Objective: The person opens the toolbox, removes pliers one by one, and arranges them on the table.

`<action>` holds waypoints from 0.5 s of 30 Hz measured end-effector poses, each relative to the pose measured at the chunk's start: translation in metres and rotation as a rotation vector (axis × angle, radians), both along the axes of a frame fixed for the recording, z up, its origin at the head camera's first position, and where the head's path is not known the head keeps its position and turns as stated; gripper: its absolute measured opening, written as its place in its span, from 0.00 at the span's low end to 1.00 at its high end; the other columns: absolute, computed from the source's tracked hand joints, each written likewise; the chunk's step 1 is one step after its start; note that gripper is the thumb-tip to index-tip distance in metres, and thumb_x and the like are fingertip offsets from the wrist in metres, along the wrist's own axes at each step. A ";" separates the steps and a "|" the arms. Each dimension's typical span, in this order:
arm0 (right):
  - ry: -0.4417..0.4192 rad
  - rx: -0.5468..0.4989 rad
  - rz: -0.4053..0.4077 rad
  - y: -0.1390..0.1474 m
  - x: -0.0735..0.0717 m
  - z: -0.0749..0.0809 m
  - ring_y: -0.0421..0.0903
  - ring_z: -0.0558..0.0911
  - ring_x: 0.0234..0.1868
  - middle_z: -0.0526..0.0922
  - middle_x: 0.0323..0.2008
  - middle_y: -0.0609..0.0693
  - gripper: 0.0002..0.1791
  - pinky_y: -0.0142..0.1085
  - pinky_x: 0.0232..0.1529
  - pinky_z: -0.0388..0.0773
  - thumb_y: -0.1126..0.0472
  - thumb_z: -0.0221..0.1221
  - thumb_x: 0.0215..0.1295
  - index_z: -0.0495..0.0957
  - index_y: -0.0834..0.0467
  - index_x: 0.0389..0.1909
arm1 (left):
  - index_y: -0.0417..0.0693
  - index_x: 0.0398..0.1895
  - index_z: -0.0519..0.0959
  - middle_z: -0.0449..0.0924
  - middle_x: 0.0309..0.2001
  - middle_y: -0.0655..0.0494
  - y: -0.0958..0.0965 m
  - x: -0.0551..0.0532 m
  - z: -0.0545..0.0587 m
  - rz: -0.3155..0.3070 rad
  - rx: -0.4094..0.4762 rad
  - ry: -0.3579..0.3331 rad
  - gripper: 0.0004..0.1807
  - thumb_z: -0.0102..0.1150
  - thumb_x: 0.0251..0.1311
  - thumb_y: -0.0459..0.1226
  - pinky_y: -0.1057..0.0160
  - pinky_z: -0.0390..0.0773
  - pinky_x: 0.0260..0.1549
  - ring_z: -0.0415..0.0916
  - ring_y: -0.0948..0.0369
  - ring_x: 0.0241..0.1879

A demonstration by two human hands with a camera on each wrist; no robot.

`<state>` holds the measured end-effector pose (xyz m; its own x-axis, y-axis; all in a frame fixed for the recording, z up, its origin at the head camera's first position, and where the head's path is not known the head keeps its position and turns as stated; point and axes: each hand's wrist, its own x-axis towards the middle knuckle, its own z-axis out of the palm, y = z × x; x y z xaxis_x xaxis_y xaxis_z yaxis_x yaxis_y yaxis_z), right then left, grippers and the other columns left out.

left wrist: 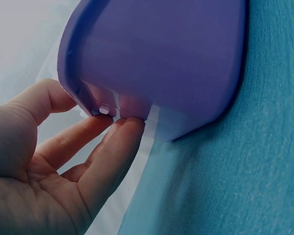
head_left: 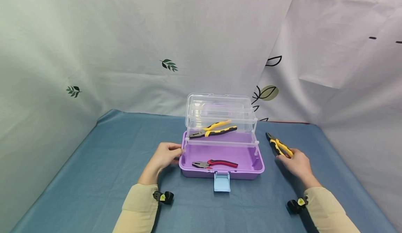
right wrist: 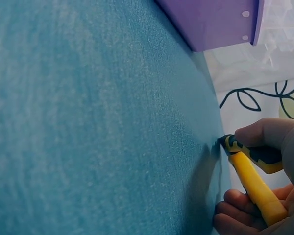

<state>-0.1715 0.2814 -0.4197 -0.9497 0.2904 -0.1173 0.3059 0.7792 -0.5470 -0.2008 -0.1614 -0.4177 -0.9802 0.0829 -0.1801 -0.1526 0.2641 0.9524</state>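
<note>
Right hand on my feed gripping yellow-black pliers by the handles, just right of the purple toolbox, left hand pinching its left edge, red-handled pliers inside, second yellow-black pair on the clear tray

Shared toolbox — high head, close wrist views

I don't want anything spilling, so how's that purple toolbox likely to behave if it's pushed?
The purple toolbox probably slides rather than tips, since it's wide and low. Its open clear lid might wobble, standing raised at the back. The red-handled pliers could shift, lying unheld inside.
</note>
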 end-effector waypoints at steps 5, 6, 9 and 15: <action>-0.015 0.004 -0.007 0.000 -0.001 0.001 0.63 0.73 0.48 0.71 0.52 0.74 0.45 0.56 0.49 0.75 0.46 0.58 0.60 0.57 0.79 0.62 | 0.32 0.48 0.80 0.82 0.44 0.38 0.000 0.000 0.000 0.006 -0.008 0.004 0.17 0.59 0.55 0.33 0.56 0.85 0.33 0.82 0.58 0.36; -0.020 0.003 -0.008 0.000 -0.002 0.002 0.63 0.73 0.48 0.70 0.53 0.74 0.45 0.57 0.49 0.75 0.46 0.58 0.59 0.57 0.79 0.62 | 0.32 0.48 0.80 0.82 0.44 0.38 0.000 0.000 0.000 0.007 -0.009 0.005 0.17 0.59 0.55 0.33 0.56 0.85 0.33 0.82 0.58 0.36; -0.034 0.006 -0.006 0.000 -0.002 0.004 0.63 0.73 0.48 0.70 0.53 0.75 0.45 0.56 0.49 0.75 0.46 0.58 0.60 0.57 0.79 0.62 | 0.33 0.48 0.80 0.82 0.44 0.38 0.000 0.000 0.000 0.007 -0.012 0.006 0.17 0.59 0.55 0.33 0.56 0.85 0.33 0.82 0.58 0.36; -0.065 0.033 -0.003 -0.001 -0.003 0.006 0.62 0.73 0.46 0.69 0.54 0.75 0.46 0.55 0.47 0.77 0.45 0.59 0.59 0.57 0.78 0.63 | 0.32 0.48 0.80 0.82 0.44 0.38 0.000 0.000 -0.001 0.003 -0.007 0.004 0.18 0.59 0.55 0.33 0.57 0.85 0.33 0.82 0.58 0.36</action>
